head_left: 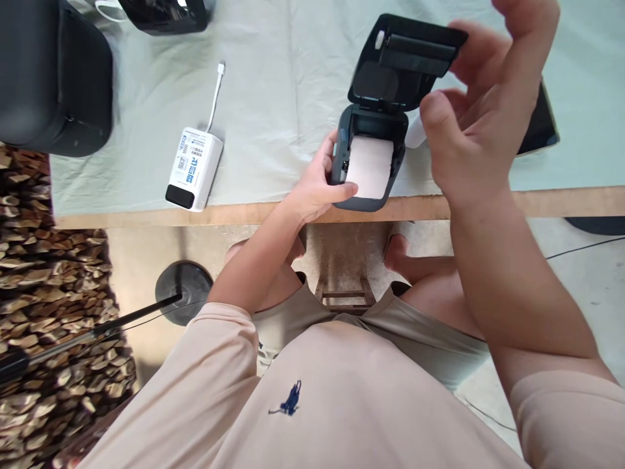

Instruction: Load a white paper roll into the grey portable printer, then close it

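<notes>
A small black label printer [336, 170] stands near the table's front edge with its lid [375, 85] swung up. Inside it lies a white paper roll [370, 167]. My left hand [317, 182] grips the printer's left side, its thumb over the front rim by the paper. At the lid's upper right corner is my right hand [481, 124], its fingers spread and some partly behind the lid; whether they press on it I cannot tell. A white rounded object [415, 133] lies between the printer and my right hand, partly hidden.
On the cloth-covered table [263, 98] lie a white power bank [195, 166] with a short cable, a black case [81, 85] and a glossy black object [166, 14]. A dark flat device [541, 124] shows behind my right wrist. Below stands a round black base [183, 290] with a pole.
</notes>
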A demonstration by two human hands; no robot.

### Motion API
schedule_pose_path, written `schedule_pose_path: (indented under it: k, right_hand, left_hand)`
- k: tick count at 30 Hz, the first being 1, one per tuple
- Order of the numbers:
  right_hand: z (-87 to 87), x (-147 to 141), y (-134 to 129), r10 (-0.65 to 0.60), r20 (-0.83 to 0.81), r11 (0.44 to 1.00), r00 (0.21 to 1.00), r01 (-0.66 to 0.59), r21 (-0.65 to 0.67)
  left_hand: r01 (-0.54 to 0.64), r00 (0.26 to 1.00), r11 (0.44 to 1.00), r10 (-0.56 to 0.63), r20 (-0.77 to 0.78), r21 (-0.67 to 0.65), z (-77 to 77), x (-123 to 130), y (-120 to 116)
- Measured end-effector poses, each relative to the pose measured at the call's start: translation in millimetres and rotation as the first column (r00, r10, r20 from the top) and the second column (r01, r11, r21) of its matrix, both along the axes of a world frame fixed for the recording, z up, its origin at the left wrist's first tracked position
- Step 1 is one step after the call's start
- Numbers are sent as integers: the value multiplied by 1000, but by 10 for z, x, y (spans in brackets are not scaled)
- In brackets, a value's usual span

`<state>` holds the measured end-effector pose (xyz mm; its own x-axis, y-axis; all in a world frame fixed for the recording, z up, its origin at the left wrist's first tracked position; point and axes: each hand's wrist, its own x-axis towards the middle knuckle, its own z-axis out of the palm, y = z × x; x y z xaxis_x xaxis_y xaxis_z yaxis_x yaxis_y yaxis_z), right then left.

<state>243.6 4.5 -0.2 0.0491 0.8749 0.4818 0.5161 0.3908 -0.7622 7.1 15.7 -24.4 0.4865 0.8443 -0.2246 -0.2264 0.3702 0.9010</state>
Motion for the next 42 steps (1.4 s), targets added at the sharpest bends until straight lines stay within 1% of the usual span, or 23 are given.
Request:
schedule_pose_path:
  k: [1,3,6,8,11,14,16,18,20,22,23,25,28,30,32,35,37,39,40,42]
  right_hand:
    - [11,-17,-10,-1,4,1000,1000,1,16]
    - [30,-68,-39,-9,46,996,999,5,90]
    - [14,-137,-91,-8,153,994,988,-8,106]
    - [-32,-160,-121,33,186,992,982,-54,110]
    - [-108,-173,-166,88,227,994,970,-101,44]
    - [-127,-194,-236,122,242,993,963,-118,-31]
    - [-117,-221,-297,129,242,991,962,-118,-58]
    - [-130,-260,-356,102,246,993,964,-83,-84]
    - [-198,-308,-393,46,214,995,976,-27,-92]
    - [-323,-357,-389,13,120,997,993,-4,-80]
    - [-398,-380,-372,20,65,997,998,-15,-74]
    - [-546,-411,-313,78,-35,995,996,-80,-65]
    - [-690,-420,-219,182,-134,979,974,-192,-71]
    - [-717,-406,-188,201,-157,972,967,-217,-89]
    - [-707,-385,-186,184,-147,973,972,-201,-112]
    - [-685,-356,-202,162,-122,974,979,-178,-137]
    - [-700,-345,-198,172,-123,973,977,-188,-131]
    - [-746,-339,-175,189,-139,973,972,-204,-107]
    - [-778,-338,-159,193,-146,973,970,-208,-96]
    - [-847,-339,-126,190,-152,977,970,-203,-72]
  left_hand:
    - [5,1000,1000,-5,-4,10,-8,-4,4]
    - [14,1000,1000,-14,-6,22,-28,-12,16]
    - [17,1000,999,-17,-5,32,-72,-21,41]
    - [8,1000,999,-7,-10,38,-102,-24,56]
    - [-10,1000,1000,10,7,23,-102,-22,48]
    - [-41,997,998,44,68,-44,-23,-15,-1]
    - [-64,993,992,74,93,-107,42,-6,-34]
    - [-94,985,982,115,127,-162,82,5,-49]
    - [-102,980,984,125,154,-149,83,16,-47]
    - [-88,983,992,101,151,-89,58,19,-42]
    - [-75,987,995,83,140,-59,45,17,-42]
    - [-48,992,998,51,114,-28,28,10,-52]
    - [-25,993,999,29,116,-37,39,-2,-81]
    - [-33,989,998,40,143,-51,58,-6,-95]
    - [-40,985,997,50,168,-61,74,-7,-99]
    - [-44,988,995,57,144,-87,83,-5,-93]
    - [-35,993,996,44,113,-82,80,0,-84]
    - [-35,992,996,44,120,-79,73,11,-70]
    - [-42,988,994,56,142,-100,70,18,-60]
    - [-75,977,979,110,182,-188,64,34,-35]
